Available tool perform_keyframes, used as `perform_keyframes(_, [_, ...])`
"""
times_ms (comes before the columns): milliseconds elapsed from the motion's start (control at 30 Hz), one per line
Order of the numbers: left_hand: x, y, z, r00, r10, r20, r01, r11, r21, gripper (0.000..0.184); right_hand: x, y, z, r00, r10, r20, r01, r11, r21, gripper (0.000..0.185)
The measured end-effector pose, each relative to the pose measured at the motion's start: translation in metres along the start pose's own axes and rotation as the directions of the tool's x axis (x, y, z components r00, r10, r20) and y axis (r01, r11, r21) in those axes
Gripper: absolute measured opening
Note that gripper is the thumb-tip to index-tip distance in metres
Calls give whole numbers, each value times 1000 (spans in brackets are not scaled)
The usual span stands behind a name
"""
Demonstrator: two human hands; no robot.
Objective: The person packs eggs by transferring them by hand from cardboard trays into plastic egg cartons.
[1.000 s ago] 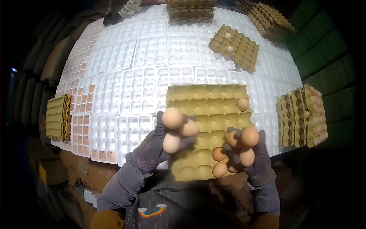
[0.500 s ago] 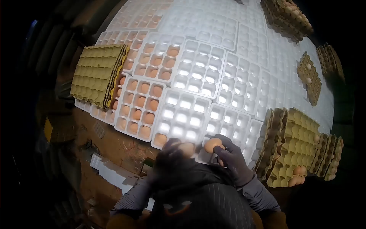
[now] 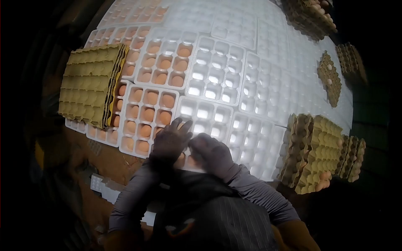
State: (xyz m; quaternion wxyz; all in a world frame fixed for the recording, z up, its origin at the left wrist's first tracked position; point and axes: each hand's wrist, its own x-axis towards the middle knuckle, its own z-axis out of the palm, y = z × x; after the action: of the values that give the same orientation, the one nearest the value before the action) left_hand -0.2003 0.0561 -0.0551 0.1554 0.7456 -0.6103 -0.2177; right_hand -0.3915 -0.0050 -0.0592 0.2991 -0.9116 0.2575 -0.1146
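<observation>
My left hand, in a dark glove, reaches over the left edge of the front white egg tray. Its fingers are around a brown egg at a cell there. Beside it my right hand, also gloved, is low over the same tray. Motion smears its fingers, and whatever they hold is hidden. Below the hands, brown eggs sit in the nearest cells. The adjoining tray on the left carries brown eggs in its cells.
Stacked pulp egg flats rest on the trays at left. More flats, some with eggs, stand upright at right. A tilted flat lies farther back, near another stack. Brown floor shows below the left edge.
Both hands have moved forward and left over the front tray. The egg seen in my right hand is now hidden. More eggs show in the tray's near cells. The view has shifted slightly.
</observation>
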Motion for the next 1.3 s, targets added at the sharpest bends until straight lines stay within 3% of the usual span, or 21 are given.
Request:
perform_keyframes(67, [7, -2, -4, 999, -25, -35, 23, 999, -41, 38, 0, 22, 12, 980, -39, -193, 36, 999, -20, 45])
perform_keyframes(167, [28, 28, 3, 972, -191, -135, 75, 801, -593, 37, 12, 38, 7, 936, 73, -344, -38, 994, 106, 57])
perform_keyframes(200, [36, 25, 27, 958, -90, -274, -89, 811, -579, 39, 11, 41, 15, 916, 152, -372, -81, 976, 200, 59])
perform_keyframes(300, [53, 38, 58, 930, 74, -360, -207, 915, -346, 45, -3, 39, 16, 860, 279, -427, -96, 911, 401, 60])
perform_keyframes(367, [53, 35, 72, 941, 166, -294, -190, 980, -54, 50, -28, 21, -15, 864, 409, -293, -145, 760, 633, 55])
perform_keyframes(433, [51, 49, 69, 942, 105, -320, -142, 985, -96, 53, -57, 9, -49, 885, 391, -253, -154, 757, 635, 49])
perform_keyframes(500, [56, 75, 63, 923, 95, -373, -210, 936, -282, 51, -97, 14, -49, 917, 353, -184, -226, 842, 491, 46])
perform_keyframes(533, [60, 100, 59, 929, 96, -358, -244, 886, -395, 52, -114, 12, -66, 913, 308, -268, -123, 833, 539, 46])
perform_keyframes(567, [58, 152, 43, 976, -19, -216, -121, 778, -616, 51, -128, 8, -82, 901, 253, -351, -4, 816, 578, 46])
perform_keyframes(633, [58, 222, 40, 909, 332, -253, -412, 811, -415, 46, -160, 11, -104, 879, 230, -418, 19, 858, 514, 42])
perform_keyframes(667, [59, 262, 43, 836, 480, -266, -549, 736, -396, 39, -181, 14, -121, 876, 211, -434, 34, 871, 491, 40])
perform_keyframes(700, [59, 306, 41, 633, 691, -350, -774, 569, -277, 34, -205, 20, -138, 875, 186, -447, 52, 881, 469, 37])
perform_keyframes(733, [54, 342, 46, 748, 638, -183, -636, 610, -473, 32, -232, 31, -164, 886, 199, -419, -21, 919, 393, 34])
perform_keyframes(800, [51, 403, 70, 661, 732, -167, -719, 554, -419, 30, -286, 55, -217, 904, 226, -363, -154, 964, 216, 28])
perform_keyframes(900, [47, 471, 106, 626, 773, -104, -764, 581, -280, 41, -349, 71, -317, 697, 268, -665, -364, 931, -7, 32])
perform_keyframes(967, [45, 495, 126, 645, 762, -50, -754, 625, -205, 42, -381, 125, -355, 817, 224, -531, -351, 925, -149, 35])
perform_keyframes(1000, [44, 502, 135, 659, 751, -37, -746, 648, -152, 41, -387, 147, -367, 833, 348, -430, -437, 891, -124, 40])
perform_keyframes(1133, [39, 510, 141, 704, 710, -3, -704, 698, -131, 39, -385, 204, -373, 978, 99, -184, -151, 943, -295, 42])
perform_keyframes(1200, [34, 520, 127, 719, 694, 33, -691, 719, -65, 38, -385, 201, -385, 888, 404, -220, -344, 901, 266, 38])
perform_keyframes(1267, [33, 513, 122, 894, 413, 175, -263, 800, -539, 42, -389, 192, -415, 780, 614, -122, -373, 611, 698, 38])
perform_keyframes(1300, [34, 507, 118, 915, 278, 293, 9, 712, -703, 44, -392, 187, -425, 702, 710, 42, -232, 172, 957, 37])
